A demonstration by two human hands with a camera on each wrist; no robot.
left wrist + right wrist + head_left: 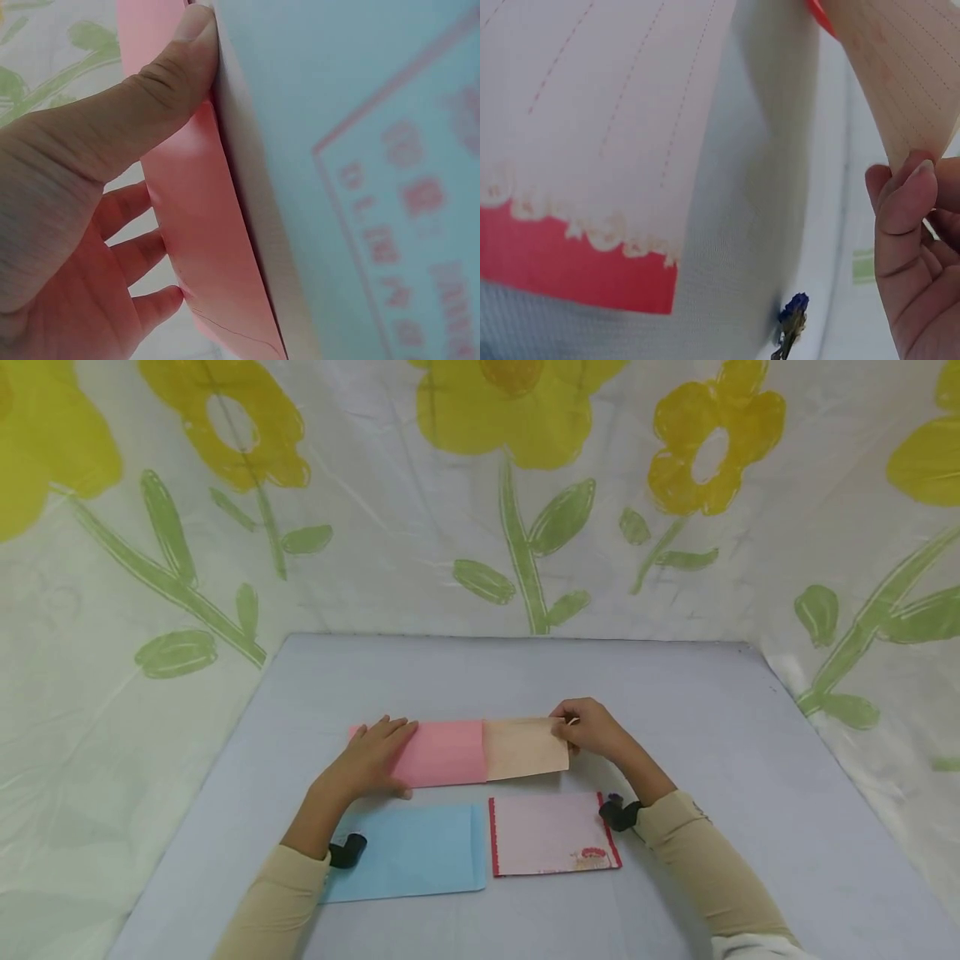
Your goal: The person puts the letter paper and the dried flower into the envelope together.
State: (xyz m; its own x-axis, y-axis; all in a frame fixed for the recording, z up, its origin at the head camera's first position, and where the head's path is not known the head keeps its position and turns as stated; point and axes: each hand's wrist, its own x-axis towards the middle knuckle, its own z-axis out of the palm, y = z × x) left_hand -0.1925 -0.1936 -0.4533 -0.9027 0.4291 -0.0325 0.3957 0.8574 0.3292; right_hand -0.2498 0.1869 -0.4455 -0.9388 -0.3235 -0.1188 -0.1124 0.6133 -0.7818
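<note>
A pink envelope (450, 752) lies across the middle of the table, and a cream sheet of letter paper (525, 752) sticks out of its right end. My left hand (371, 758) rests on the envelope's left part, fingers toward the far edge. In the left wrist view the thumb lies along one long edge of the pink envelope (206, 225), with other fingertips at the opposite edge. My right hand (592, 729) pinches the right end of the letter paper between thumb and fingers. The right wrist view shows dotted lines on this letter paper (907, 67), which bends up from the table.
Nearer me lies a light blue envelope (420, 852), partly under my left wrist; red print shows on the blue envelope (375, 112). To its right is a pale pink sheet with red edges (547, 835). A small dried blue flower (793, 319) lies by my right wrist.
</note>
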